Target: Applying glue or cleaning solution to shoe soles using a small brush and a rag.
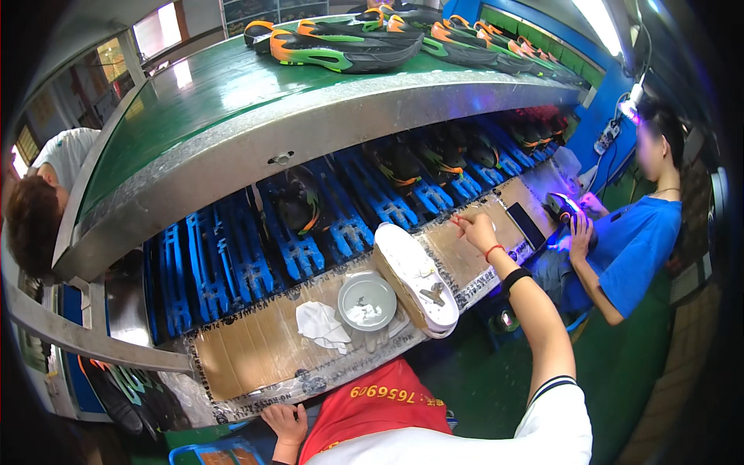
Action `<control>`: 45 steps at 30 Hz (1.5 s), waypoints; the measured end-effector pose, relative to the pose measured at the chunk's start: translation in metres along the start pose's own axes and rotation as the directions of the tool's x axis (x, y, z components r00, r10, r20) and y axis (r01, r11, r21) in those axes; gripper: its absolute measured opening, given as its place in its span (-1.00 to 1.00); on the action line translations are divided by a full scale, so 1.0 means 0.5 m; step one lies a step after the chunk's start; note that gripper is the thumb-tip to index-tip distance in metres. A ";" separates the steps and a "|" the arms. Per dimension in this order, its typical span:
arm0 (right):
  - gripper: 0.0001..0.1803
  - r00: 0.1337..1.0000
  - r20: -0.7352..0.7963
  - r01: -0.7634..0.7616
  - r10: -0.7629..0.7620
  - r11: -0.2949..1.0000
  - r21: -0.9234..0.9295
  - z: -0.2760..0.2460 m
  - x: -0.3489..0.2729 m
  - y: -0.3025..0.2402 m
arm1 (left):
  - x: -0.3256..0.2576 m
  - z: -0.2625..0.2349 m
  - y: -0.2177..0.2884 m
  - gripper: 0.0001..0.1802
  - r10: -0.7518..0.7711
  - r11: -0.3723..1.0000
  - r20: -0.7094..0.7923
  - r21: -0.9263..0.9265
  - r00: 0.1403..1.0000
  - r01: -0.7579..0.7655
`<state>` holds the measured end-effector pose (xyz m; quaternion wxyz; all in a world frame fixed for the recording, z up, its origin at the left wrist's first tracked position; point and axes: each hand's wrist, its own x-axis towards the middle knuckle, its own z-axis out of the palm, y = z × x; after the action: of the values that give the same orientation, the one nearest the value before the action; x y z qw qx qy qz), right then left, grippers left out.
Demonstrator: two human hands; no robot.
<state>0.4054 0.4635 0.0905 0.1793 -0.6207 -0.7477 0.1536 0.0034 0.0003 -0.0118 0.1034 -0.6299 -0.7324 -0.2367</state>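
Note:
Reaching over the cardboard-covered work ledge, my right hand (479,232) is closed at the fingertips around a small red thing (456,223), too small to name. My left hand (285,424) rests at the ledge's near edge, its fingers loosely apart and holding nothing. Between the hands stands a long white oval tub (445,319) with small scraps inside. Beside it sits a round grey bowl (345,291) containing white bits. A crumpled white cloth (322,325) lies left of the bowl. Beyond my right hand is a flat black phone-like slab (527,225).
Behind the ledge runs a row of blue racks (205,252), some carrying dark shoes (298,205). A green-topped shelf (201,93) overhangs them, bearing several black, green and orange shoes (349,53). At right a person in blue (639,248) holds a shoe; another person (31,217) bends at left.

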 end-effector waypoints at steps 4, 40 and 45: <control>-0.73 0.898 0.220 -0.429 0.380 0.657 0.620 0.053 0.037 0.018 | -0.005 0.002 -0.002 -0.72 0.014 1.000 -0.018 0.028 1.000 -0.013; -0.71 0.903 0.213 0.420 -0.373 0.664 -0.619 0.043 -0.006 -0.019 | -0.020 0.070 -0.041 -0.74 0.134 0.991 -0.203 0.026 0.970 -0.131; -0.78 0.976 -0.129 0.131 -0.174 0.948 -0.291 0.001 -0.034 -0.025 | -0.029 0.040 -0.033 -0.69 0.067 0.950 -0.102 0.312 0.993 -0.032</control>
<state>0.3973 0.4443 0.0944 0.1577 -0.5900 -0.7917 -0.0162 -0.0067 -0.0043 -0.0394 0.2474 -0.6099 -0.7376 -0.1512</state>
